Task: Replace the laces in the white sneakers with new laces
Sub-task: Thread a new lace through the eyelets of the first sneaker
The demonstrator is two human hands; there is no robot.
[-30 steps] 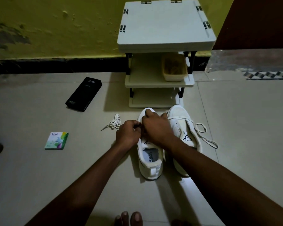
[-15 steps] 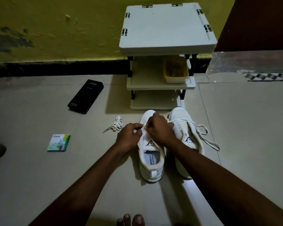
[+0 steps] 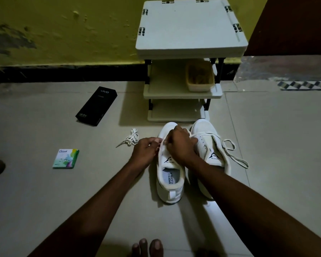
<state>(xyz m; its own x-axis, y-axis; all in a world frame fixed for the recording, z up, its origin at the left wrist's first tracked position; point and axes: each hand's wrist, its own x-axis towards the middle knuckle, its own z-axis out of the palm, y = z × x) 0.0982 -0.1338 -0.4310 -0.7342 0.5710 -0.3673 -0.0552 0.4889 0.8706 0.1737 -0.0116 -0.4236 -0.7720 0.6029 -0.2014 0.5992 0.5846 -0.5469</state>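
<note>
Two white sneakers stand side by side on the tiled floor, toes pointing away from me. Over the eyelets of the left sneaker [image 3: 170,179] my left hand [image 3: 145,152] pinches a white lace at the shoe's left edge. My right hand [image 3: 181,145] curls over the tongue and grips the lace there; a strand runs from it toward the right sneaker [image 3: 210,143]. That right sneaker is laced, with loose lace ends [image 3: 235,154] trailing on the floor to its right. A bundled white lace [image 3: 130,139] lies on the floor left of my left hand.
A white three-tier rack [image 3: 191,28] stands just beyond the shoes, with a beige tub [image 3: 200,76] on its middle shelf. A black phone box [image 3: 96,106] and a small green-and-white packet [image 3: 66,158] lie to the left. My toes [image 3: 148,247] show at the bottom edge.
Both hands stay on the left sneaker's lacing. The right hand has shifted slightly toward the toe, and a lace strand now shows by its knuckles.
</note>
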